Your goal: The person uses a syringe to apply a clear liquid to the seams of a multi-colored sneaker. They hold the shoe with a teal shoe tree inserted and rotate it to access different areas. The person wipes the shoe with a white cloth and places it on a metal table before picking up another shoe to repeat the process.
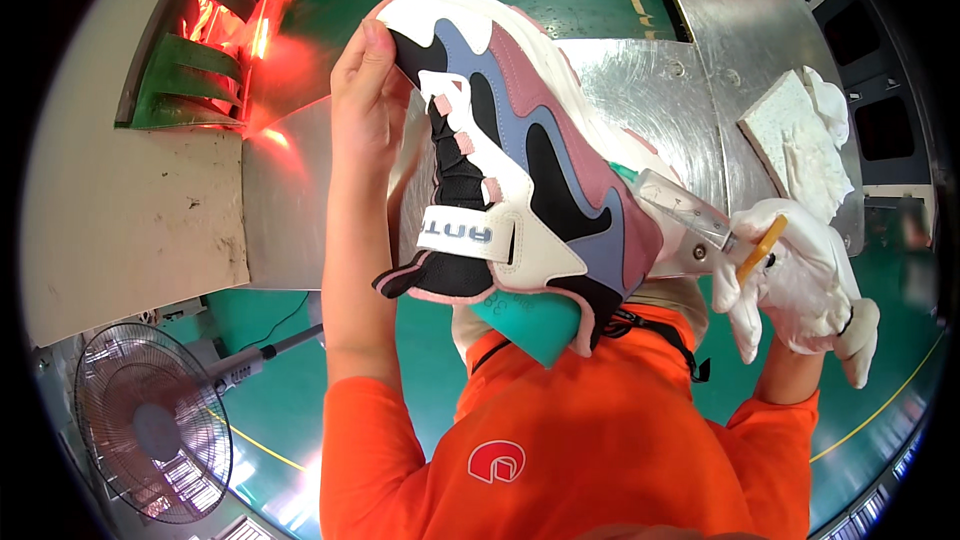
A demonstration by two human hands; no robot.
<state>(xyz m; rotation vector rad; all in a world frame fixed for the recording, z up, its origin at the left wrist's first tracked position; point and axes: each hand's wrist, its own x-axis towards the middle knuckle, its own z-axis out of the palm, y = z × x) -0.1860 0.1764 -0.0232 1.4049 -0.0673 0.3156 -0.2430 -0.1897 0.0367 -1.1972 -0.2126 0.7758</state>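
Above the metal table (655, 70), left grip (363, 80) bare and closed on the toe end of a multicoloured sneaker (545, 170), with some fingers hidden behind. Over by the heel half, right grip (800, 275) gloved and wrapped about the yellow end of a clear syringe (685, 208), with green tip (624, 172) set at the line between upper and sole; hard to tell whether touching or just short. To do this well, probably best to hold the toe firmly, keep the tip low along that line, squeeze gently and evenly, and turn the shoe rather than strain the wrist. Avoid straying onto the coloured panels. Relative to left grip: down and to the right with the sneaker's length, ankle opening toward the orange shirt (600, 440), heel near right grip but well apart from left.
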